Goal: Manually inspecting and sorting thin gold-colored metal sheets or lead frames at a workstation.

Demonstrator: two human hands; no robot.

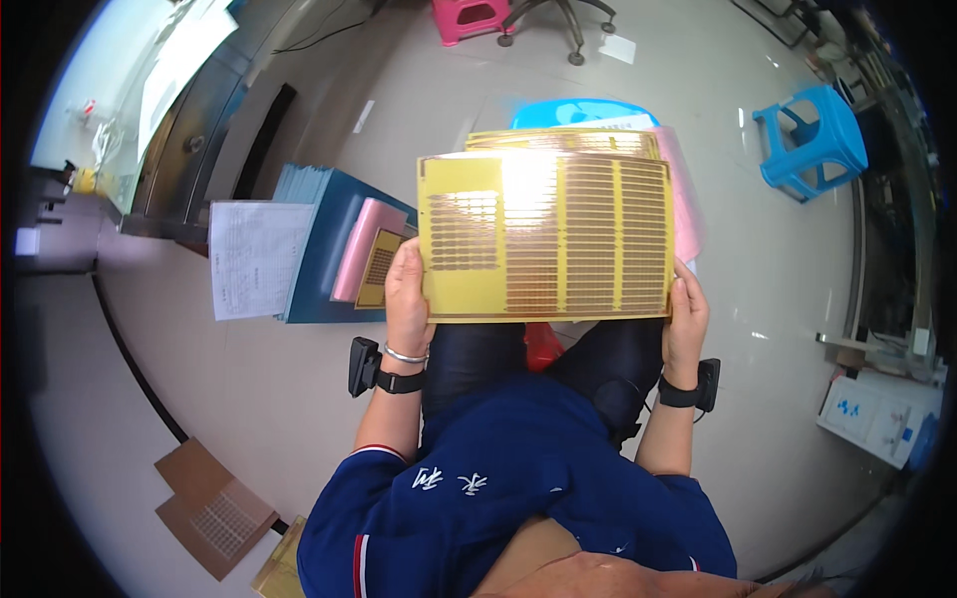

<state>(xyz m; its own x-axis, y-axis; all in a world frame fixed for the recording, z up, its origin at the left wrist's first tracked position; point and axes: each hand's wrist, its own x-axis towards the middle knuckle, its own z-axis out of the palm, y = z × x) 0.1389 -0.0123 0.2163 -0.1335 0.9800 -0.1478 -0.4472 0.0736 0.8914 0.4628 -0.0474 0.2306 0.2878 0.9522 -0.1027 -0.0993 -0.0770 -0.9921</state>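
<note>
A large yellow circuit-board sheet (463, 294) with rows of copper-coloured patterns is held level above my lap. My left hand (405, 284) is closed on its left edge, thumb on top. At the lower right corner, my right hand (686, 309) grips the same sheet. Glare whitens its upper middle. Just beyond it, the far edge of a similar yellow sheet (558, 141) shows, beside pink wrap (681, 189) and over a blue stool top (568, 108). What lies under the held sheet is mostly hidden.
Left of me, a blue stack (314, 269) carries a pink packet (367, 244), a small patterned sheet (377, 274) and a paper form (257, 259). A blue stool (812, 145) stands far right, a pink stool (469, 20) far ahead. Brown cardboard (214, 508) lies lower left.
</note>
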